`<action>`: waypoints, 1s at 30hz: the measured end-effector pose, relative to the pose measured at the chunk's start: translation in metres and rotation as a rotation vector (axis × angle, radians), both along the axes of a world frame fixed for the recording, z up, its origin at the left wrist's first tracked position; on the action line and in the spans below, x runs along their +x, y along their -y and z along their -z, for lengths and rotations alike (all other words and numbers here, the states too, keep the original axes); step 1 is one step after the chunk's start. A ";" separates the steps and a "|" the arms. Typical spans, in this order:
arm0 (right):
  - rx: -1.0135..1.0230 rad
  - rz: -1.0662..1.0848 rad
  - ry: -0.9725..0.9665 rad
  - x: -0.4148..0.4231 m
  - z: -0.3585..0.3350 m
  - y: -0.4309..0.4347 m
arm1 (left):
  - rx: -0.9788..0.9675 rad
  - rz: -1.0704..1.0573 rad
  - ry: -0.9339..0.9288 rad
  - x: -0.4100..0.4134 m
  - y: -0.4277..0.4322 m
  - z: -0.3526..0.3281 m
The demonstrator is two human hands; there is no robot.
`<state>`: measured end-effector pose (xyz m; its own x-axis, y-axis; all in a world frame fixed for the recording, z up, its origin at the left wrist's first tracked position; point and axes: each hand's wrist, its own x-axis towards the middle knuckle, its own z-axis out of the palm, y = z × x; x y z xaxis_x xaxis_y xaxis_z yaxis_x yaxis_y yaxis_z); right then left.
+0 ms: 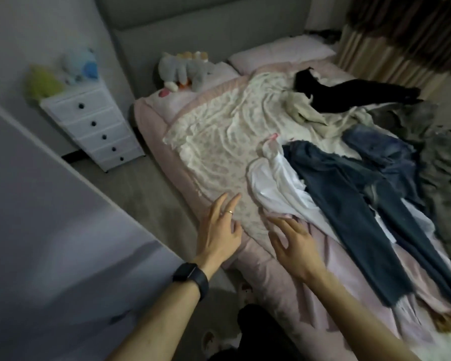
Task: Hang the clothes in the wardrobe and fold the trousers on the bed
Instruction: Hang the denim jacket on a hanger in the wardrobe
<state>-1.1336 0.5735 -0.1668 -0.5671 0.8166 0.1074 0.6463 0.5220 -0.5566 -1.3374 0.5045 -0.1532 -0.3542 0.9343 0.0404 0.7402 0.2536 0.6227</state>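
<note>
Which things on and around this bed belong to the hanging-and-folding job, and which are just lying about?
Belong to the job:
blue jeans
white garment
black garment
bed

Just lying about:
grey plush toy
white drawer unit
pillow

- Dim room; a grey wall [24, 35] stands far left.
- A white chest of drawers [94, 126] stands against it, with soft toys [81, 66] on top.
- A grey padded headboard [206, 22] backs the bed [151, 121].
- Striped curtains [388, 48] hang far right.
- Grey floor [146, 188] lies left.
</note>
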 end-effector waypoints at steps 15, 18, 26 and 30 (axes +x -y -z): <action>-0.080 0.475 -0.060 0.139 -0.017 -0.170 | -0.139 0.197 0.097 0.091 -0.232 -0.016; -0.135 0.478 -0.050 0.151 -0.003 -0.241 | -0.193 0.172 0.101 0.100 -0.289 -0.003; -0.384 0.318 0.217 0.145 0.095 -0.390 | -0.397 0.050 0.168 0.112 -0.414 0.087; -0.415 0.220 0.464 0.143 0.166 -0.421 | -0.469 -0.079 0.333 0.123 -0.449 0.146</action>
